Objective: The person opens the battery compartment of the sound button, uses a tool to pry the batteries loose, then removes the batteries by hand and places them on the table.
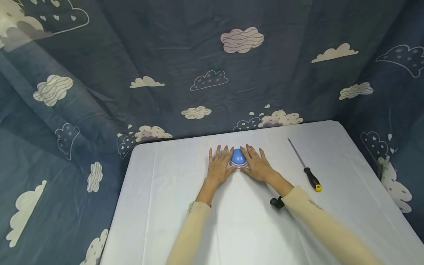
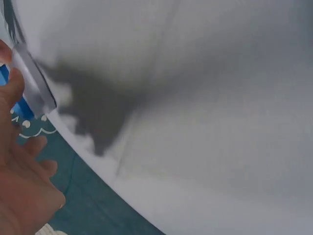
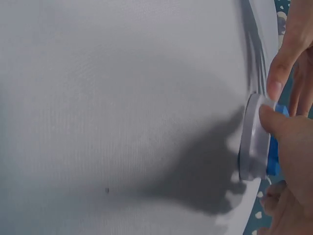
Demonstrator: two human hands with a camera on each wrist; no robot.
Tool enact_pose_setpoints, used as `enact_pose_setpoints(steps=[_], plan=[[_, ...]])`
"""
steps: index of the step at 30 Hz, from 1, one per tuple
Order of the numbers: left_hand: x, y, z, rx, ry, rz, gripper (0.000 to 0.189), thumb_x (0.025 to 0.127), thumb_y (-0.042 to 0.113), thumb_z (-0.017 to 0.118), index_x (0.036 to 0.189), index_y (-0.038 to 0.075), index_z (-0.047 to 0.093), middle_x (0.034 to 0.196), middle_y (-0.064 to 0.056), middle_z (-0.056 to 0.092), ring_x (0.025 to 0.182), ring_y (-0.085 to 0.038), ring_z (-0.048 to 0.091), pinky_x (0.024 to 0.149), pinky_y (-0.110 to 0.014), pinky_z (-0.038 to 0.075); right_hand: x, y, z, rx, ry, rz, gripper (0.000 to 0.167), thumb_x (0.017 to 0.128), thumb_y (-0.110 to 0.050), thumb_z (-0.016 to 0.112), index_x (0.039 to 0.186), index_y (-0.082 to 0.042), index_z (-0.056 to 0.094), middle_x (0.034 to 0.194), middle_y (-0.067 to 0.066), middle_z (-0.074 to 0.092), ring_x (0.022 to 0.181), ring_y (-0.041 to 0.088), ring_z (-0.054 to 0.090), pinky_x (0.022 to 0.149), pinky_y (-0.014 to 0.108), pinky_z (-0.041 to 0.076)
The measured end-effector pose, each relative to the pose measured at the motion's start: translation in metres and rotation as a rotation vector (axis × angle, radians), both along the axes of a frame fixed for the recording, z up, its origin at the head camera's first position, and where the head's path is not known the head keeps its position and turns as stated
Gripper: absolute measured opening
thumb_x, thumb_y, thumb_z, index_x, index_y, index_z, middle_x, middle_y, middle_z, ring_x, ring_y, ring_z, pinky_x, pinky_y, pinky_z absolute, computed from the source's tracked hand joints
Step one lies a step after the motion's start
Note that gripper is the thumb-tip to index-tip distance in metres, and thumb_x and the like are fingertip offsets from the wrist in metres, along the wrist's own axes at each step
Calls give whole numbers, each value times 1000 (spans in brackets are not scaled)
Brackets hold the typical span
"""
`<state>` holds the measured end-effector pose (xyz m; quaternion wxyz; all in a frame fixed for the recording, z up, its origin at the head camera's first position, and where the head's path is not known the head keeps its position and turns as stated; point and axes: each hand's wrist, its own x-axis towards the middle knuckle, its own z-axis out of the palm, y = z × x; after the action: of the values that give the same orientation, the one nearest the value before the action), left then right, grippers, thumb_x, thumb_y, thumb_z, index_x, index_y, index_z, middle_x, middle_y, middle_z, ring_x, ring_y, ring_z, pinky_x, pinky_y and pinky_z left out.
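Observation:
A blue dome [image 1: 237, 156] on a round white base [image 3: 254, 142] stands on the white table between both hands. My left hand [image 1: 218, 167] flanks it with straight, spread fingers, its index finger beside the dome. The right hand [image 1: 260, 166] mirrors it on the other side, fingers also straight and spread. Both thumbs point inward at the near edge of the base. In the right wrist view, the right thumb [image 3: 271, 120] lies against the white base, and the left thumb [image 3: 276, 88] is right at its rim. From the left wrist, part of the blue dome [image 2: 22, 108] shows behind the base.
A screwdriver [image 1: 309, 176] with a black and yellow handle lies to the right of the hands. By the right cuff is a small black device [image 1: 276, 202]. Dark blue cloud-printed cloth [image 1: 179, 44] hangs behind and beside the white table [image 1: 172, 176].

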<state>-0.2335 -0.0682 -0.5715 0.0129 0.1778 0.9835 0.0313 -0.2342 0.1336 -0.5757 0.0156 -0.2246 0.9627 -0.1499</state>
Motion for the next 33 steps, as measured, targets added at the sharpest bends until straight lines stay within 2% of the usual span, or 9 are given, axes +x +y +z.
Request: enact_pose_setpoints(steps=[5, 11, 16, 20, 22, 25, 29, 33], plan=[[4, 5, -7, 30, 28, -20, 77, 99, 54, 58, 165, 28, 28, 169, -1, 36, 161, -32, 21, 133, -63, 8, 3, -5, -1, -10, -24, -2, 78, 103, -37, 63, 163, -3, 25, 166, 28, 30, 155, 44, 30, 127, 72, 20], [3, 8, -11, 89, 42, -6, 74, 100, 47, 60, 164, 25, 30, 166, -2, 41, 160, -31, 25, 133, -64, 9, 2, -8, 1, -28, 14, 5, 76, 102, -35, 64, 161, -2, 31, 159, 29, 41, 150, 44, 38, 124, 73, 28], [5, 12, -14, 135, 50, -7, 74, 98, 43, 62, 163, 22, 33, 161, -5, 48, 157, -31, 33, 131, -68, 15, 3, -6, 0, -54, 41, 20, 76, 99, -33, 68, 159, -1, 34, 152, 29, 49, 146, 43, 44, 120, 73, 33], [7, 11, -14, 174, 36, -12, 73, 98, 41, 63, 163, 20, 35, 159, -6, 51, 154, -31, 38, 131, -67, 16, 4, -5, 0, -71, 32, 33, 76, 99, -31, 68, 160, -1, 34, 150, 29, 51, 144, 43, 46, 120, 73, 34], [8, 9, -12, 235, 14, -22, 73, 99, 39, 62, 162, 18, 34, 160, -7, 50, 154, -31, 39, 132, -65, 17, 4, -2, 1, -110, 5, 45, 75, 100, -30, 68, 161, -2, 33, 152, 30, 49, 144, 45, 46, 120, 72, 34], [10, 2, -6, 423, -49, -55, 71, 100, 35, 63, 162, 13, 35, 162, -10, 46, 154, -33, 38, 132, -63, 20, 4, 3, 7, -211, -74, 67, 74, 102, -29, 65, 162, -3, 31, 156, 30, 45, 146, 48, 44, 120, 71, 34], [14, -10, 7, 695, -173, -115, 69, 102, 33, 64, 161, 10, 36, 165, -13, 41, 154, -32, 38, 131, -53, 29, 5, 12, 17, -388, -280, 87, 69, 107, -35, 56, 164, -9, 27, 161, 29, 39, 146, 50, 42, 120, 71, 36], [20, -17, 16, 828, -280, -98, 68, 103, 41, 63, 160, 14, 39, 164, -12, 43, 152, -30, 42, 128, -48, 38, 6, 19, 28, -544, -507, 79, 64, 110, -42, 46, 166, -16, 26, 162, 25, 40, 145, 48, 44, 119, 69, 39]])
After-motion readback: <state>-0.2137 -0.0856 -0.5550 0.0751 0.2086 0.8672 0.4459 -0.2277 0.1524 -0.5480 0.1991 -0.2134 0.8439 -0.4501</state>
